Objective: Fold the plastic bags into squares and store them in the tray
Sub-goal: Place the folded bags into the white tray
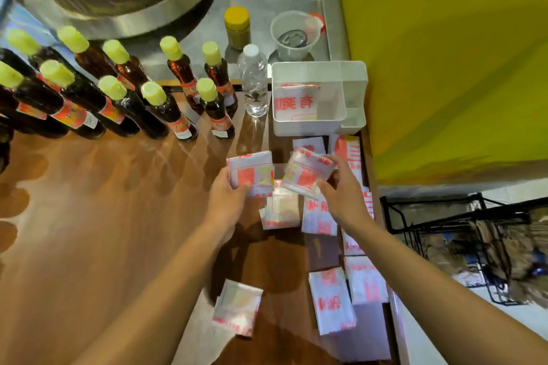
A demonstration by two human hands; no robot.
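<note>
My left hand [228,195] grips a folded white plastic bag with red print [250,172] above the wooden table. My right hand [341,187] holds a second folded bag [305,173] just to the right of it, slightly tilted. A white plastic tray [308,127] stands beyond both hands, with a folded bag [299,105] lying inside it. Several more folded and flat bags lie on the table below and to the right of my hands, such as one [281,210] under them and one [237,308] nearer to me.
Several dark sauce bottles with yellow-green caps [166,109] stand at the left. A clear water bottle [252,83], a yellow-lidded jar [236,27] and a plastic cup [295,34] sit behind the tray. A yellow wall [444,68] borders the right; a black wire rack [459,231] stands below it.
</note>
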